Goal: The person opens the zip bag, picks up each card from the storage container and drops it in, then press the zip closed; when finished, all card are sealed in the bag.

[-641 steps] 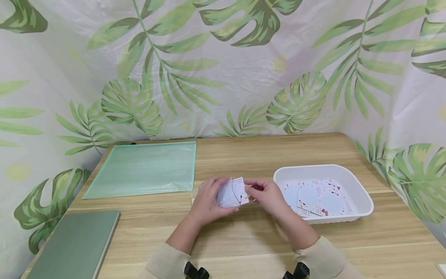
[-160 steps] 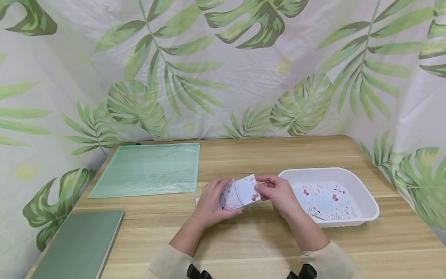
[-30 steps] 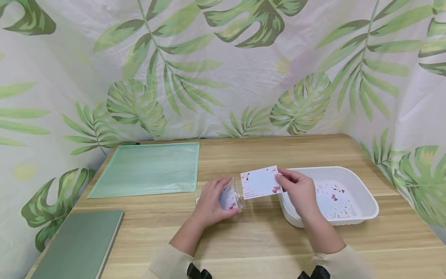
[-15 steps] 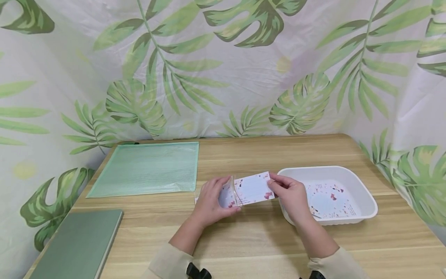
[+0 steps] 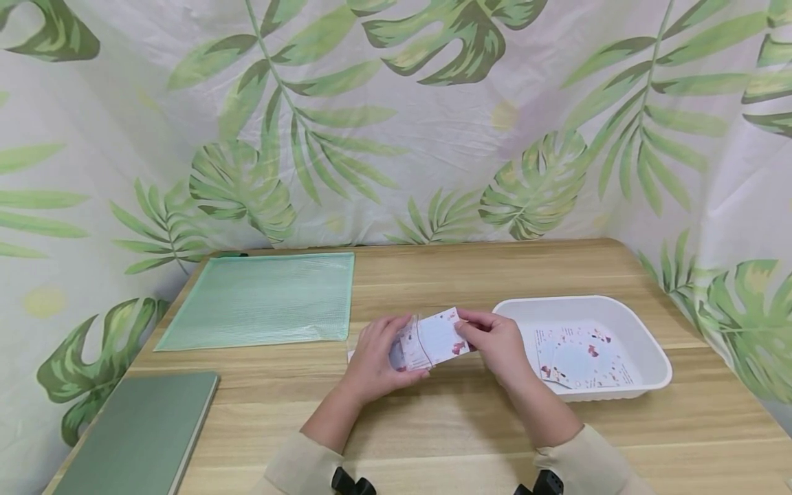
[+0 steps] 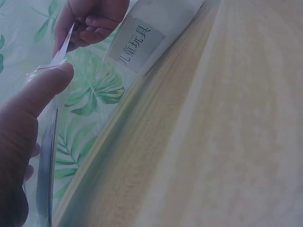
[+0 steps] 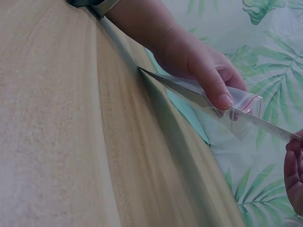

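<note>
My left hand [image 5: 371, 361] grips a clear zip bag [image 7: 246, 123] with a red line at its mouth. Printed cards show inside the bag, partly covered by the fingers. Between thumb and fingers, my right hand [image 5: 502, 347] pinches the right end of a white card [image 5: 441, 337] with small red and pink pictures. The card's left part lies within the bag's mouth, its right part sticks out. In the left wrist view the card [image 6: 65, 45] appears edge-on above the left thumb. More such cards [image 5: 590, 361] lie in a white plastic bin [image 5: 646, 350] to the right.
A pale green mesh pouch [image 5: 260, 299] lies flat at the back left of the wooden table [image 5: 433, 275]. Nearer, a green notebook [image 5: 139, 430] sits at the left edge. The bin carries a label [image 6: 139, 45] with dark characters. A leaf-patterned curtain [image 5: 445, 137] hangs behind.
Over the last second my right hand has moved left, sliding the card from outside the bag into its mouth. The left hand and bag have stayed in place.
</note>
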`<action>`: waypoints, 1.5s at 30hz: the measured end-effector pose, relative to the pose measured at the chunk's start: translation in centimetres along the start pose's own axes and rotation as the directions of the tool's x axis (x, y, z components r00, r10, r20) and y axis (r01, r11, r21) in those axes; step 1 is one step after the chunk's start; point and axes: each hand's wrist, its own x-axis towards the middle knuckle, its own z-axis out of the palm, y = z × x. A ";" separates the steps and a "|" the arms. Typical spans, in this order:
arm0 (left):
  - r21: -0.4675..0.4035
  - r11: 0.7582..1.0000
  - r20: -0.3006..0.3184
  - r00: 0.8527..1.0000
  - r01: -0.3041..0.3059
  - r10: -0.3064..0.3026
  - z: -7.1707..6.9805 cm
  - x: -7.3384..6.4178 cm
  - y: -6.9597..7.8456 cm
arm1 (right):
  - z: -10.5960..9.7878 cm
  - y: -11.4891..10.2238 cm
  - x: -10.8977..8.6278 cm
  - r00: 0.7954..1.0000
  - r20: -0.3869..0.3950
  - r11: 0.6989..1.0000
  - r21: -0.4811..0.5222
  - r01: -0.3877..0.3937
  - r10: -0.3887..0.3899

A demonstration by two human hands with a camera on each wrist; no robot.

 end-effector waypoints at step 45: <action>-0.018 0.999 0.014 0.999 0.037 -0.036 -0.1 -0.1 0.2 | -1.8 0.0 0.7 0.983 0.174 0.984 -0.156 0.089 -0.061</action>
